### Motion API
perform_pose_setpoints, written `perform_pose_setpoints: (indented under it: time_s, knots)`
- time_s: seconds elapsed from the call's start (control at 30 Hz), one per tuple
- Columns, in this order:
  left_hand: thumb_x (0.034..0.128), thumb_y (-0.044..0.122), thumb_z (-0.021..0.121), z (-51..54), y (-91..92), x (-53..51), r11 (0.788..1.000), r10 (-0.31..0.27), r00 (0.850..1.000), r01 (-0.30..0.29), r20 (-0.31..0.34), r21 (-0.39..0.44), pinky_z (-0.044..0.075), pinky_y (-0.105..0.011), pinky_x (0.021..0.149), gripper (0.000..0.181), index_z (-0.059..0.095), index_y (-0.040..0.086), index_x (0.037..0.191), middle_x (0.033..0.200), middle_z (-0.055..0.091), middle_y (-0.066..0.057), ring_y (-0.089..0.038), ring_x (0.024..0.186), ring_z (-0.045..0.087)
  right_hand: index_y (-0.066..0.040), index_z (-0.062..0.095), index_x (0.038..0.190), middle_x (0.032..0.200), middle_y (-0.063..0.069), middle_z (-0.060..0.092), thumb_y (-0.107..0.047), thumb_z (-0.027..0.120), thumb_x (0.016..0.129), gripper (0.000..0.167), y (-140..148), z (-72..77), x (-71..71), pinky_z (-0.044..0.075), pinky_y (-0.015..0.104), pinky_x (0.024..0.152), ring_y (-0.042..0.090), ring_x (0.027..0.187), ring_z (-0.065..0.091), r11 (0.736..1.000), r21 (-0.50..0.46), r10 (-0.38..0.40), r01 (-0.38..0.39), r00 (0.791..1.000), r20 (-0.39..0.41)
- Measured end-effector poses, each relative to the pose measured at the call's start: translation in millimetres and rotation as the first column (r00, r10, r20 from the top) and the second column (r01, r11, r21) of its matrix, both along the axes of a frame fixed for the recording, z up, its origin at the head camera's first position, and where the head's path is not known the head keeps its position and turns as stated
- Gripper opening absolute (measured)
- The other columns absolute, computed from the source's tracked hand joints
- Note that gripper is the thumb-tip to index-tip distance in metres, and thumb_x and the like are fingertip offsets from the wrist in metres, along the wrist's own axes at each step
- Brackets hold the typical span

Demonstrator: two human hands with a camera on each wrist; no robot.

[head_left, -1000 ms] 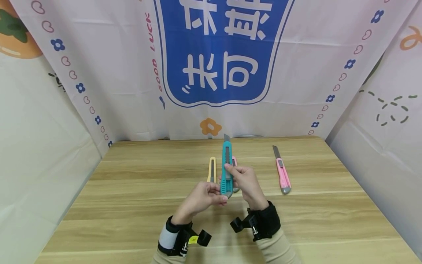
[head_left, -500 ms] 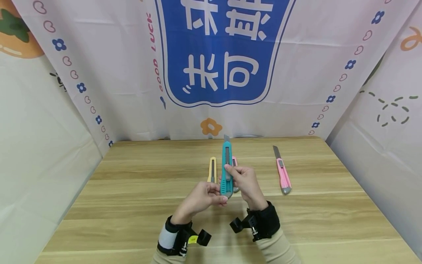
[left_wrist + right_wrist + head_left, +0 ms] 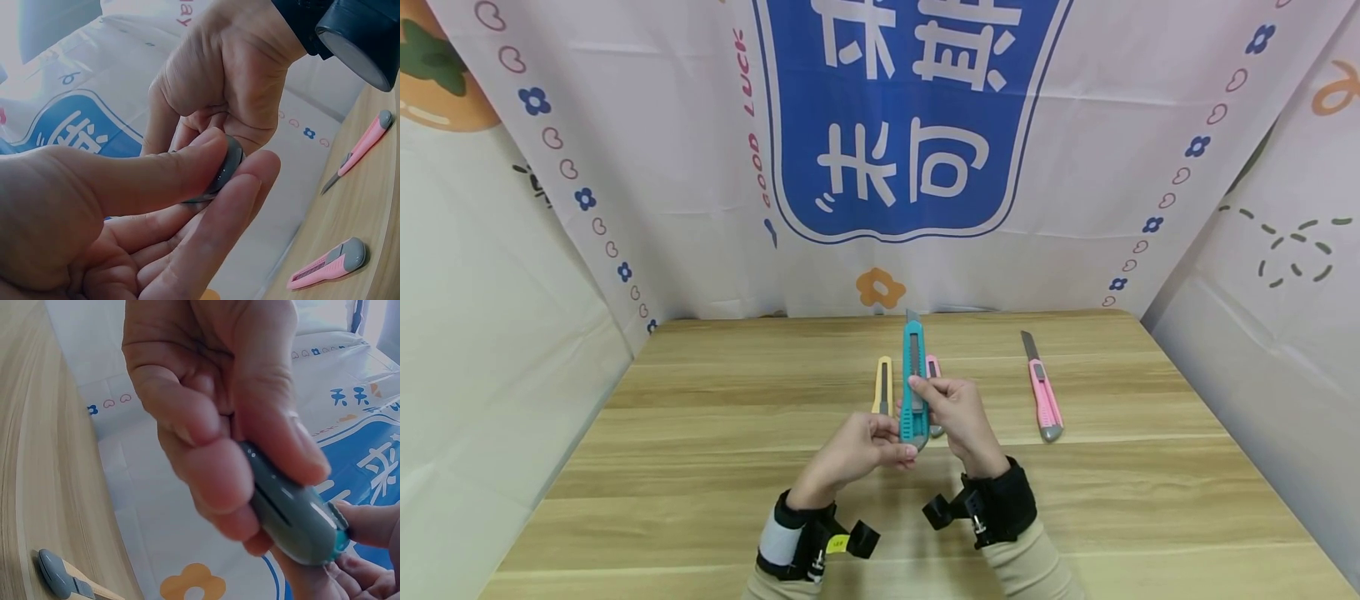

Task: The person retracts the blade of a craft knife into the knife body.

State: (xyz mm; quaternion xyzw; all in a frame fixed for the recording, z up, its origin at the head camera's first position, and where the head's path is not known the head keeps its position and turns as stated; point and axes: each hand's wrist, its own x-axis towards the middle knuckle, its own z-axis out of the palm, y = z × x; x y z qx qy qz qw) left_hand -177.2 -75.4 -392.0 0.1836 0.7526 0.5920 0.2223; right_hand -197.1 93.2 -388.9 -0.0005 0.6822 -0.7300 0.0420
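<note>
In the head view, the turquoise plastic utility knife (image 3: 913,354) partly covers a pink plastic utility knife (image 3: 933,367), while the left hand (image 3: 853,454) hides the lower end of a yellow plastic utility knife (image 3: 883,379). The turquoise knife is held above the wooden desk (image 3: 715,450), blade pointing away: left fingers pinch its grey end, the right hand (image 3: 962,417) pinches its middle, thumb in front. Desk surface stretches widely leftward; its back edge meets white printed cloth (image 3: 692,208).
</note>
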Motion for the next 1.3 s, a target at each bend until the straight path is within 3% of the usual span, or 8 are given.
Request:
perform_pose_setpoints:
  time_s: [0.5,0.87,1.3]
  knots:
    - [0.0896,0.003,0.064,-0.1,-1.4,-1.5,1.000,-0.011,1.000,0.011,0.010,-0.006,0.063,-0.032,0.074,0.022,0.063,-0.013,0.104,0.095,0.070,-0.030,-0.033,0.085,0.073,0.017,0.062,0.112,0.090,0.021,0.075,-0.010,0.055,0.097,0.032,0.4,1.6,1.3,0.062,0.028,0.072,0.006,0.070,0.072,0.999,0.015,0.032,-0.032,0.999,-0.023]
    - [0.0904,0.002,0.062,-0.6,-2.5,-2.0,1.000,-0.016,0.999,0.015,0.035,0.020,0.062,-0.037,0.078,0.023,0.062,-0.015,0.106,0.097,0.069,-0.032,-0.023,0.082,0.074,0.016,0.063,0.111,0.088,0.019,0.076,-0.007,0.056,0.096,0.029,0.1,3.7,3.2,0.062,0.027,0.069,0.007,0.069,0.072,0.999,0.025,0.027,-0.026,0.999,-0.033]
    - [0.0900,0.000,0.062,0.1,-3.2,-1.7,1.000,0.003,0.999,-0.004,0.034,0.026,0.063,-0.035,0.077,0.023,0.062,-0.015,0.107,0.099,0.068,-0.035,-0.022,0.082,0.074,0.015,0.063,0.113,0.089,0.018,0.076,-0.006,0.056,0.096,0.028,-1.0,2.1,2.8,0.062,0.027,0.070,0.007,0.072,0.072,0.999,0.022,0.046,-0.045,0.998,-0.035]
